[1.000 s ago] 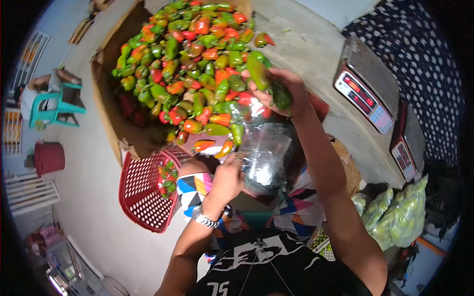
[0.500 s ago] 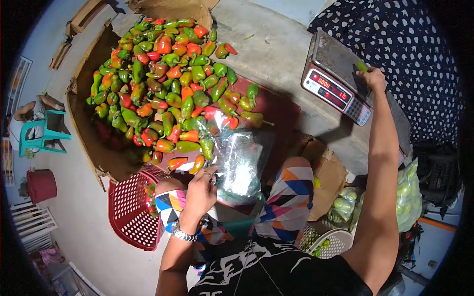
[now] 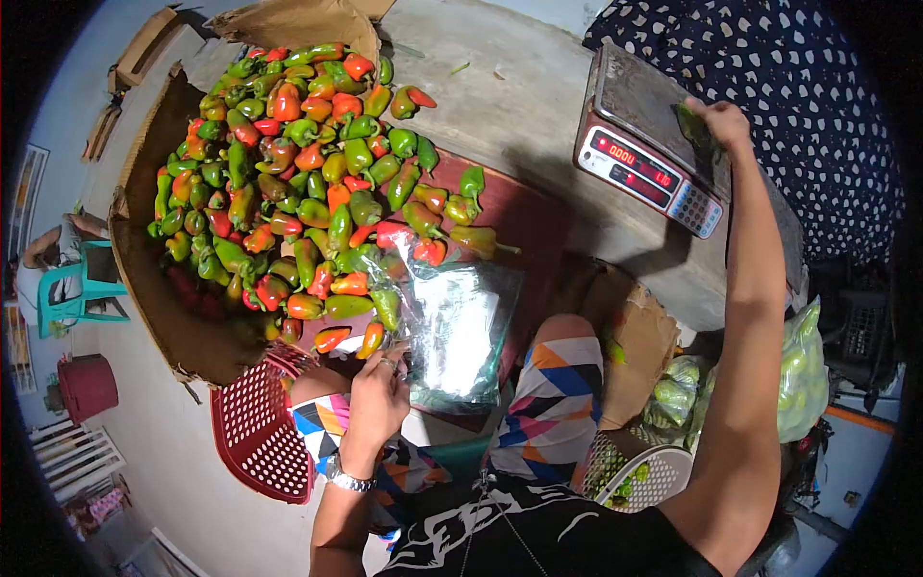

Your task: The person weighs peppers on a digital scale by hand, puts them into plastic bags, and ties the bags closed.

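Note:
My left hand [image 3: 378, 399] is closed at the left edge of the clear plastic bags [image 3: 461, 332], which lie flat between my knees and the peppers. Its fingertips pinch the plastic near an orange pepper [image 3: 371, 339]. My right hand [image 3: 723, 125] reaches over the digital scale [image 3: 649, 159]. Between its fingers is a dark green thing [image 3: 694, 130] that looks like a pepper, partly hidden by the hand. The scale's red display is lit. A big heap of red and green peppers [image 3: 312, 183] spreads inside an opened cardboard box [image 3: 144, 260].
A red plastic basket [image 3: 260, 433] stands at my left knee. At my right are a pale basket [image 3: 663, 476] with green produce, a cardboard piece [image 3: 635, 351] and filled plastic bags [image 3: 803, 370]. A person sits in a teal chair [image 3: 82, 288] far left.
My right hand has shifted slightly up and left over the scale, and the green thing in it is turned and darker. The left hand stays at the bags. The whole view has shifted slightly.

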`<action>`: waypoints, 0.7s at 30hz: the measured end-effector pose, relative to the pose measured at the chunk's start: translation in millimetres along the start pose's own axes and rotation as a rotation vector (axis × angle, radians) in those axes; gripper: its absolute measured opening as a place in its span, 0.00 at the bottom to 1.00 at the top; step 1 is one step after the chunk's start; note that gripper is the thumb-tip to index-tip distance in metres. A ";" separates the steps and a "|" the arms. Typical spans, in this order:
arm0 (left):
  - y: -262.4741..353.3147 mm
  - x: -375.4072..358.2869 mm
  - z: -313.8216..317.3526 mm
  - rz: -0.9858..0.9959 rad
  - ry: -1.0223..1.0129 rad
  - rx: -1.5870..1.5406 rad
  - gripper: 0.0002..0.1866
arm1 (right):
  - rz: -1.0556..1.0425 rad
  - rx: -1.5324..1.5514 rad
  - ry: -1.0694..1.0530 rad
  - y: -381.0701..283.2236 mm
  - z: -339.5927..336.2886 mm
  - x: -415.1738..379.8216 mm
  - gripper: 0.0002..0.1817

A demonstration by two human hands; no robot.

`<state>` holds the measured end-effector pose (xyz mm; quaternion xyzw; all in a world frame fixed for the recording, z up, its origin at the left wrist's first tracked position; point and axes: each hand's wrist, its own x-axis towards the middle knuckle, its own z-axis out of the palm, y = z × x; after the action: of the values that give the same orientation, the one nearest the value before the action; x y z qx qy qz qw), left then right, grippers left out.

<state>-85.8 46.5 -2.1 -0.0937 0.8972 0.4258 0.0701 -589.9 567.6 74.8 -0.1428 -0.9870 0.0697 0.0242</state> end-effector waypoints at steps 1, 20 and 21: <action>0.5 -0.3 -0.7 -0.005 -0.001 -0.006 0.32 | 0.034 0.229 -0.019 15.4 0.8 22.4 0.40; -18.1 -2.7 4.8 0.043 0.014 -0.036 0.32 | -0.179 -0.269 0.045 -81.3 55.8 -15.4 0.30; -17.7 -2.4 5.7 0.039 0.018 -0.057 0.33 | -0.224 -0.291 0.070 -82.3 55.8 -20.6 0.29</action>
<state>-79.2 40.2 -18.4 -0.0820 0.8870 0.4515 0.0509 -596.8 476.2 30.9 -0.0365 -0.9950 -0.0819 0.0450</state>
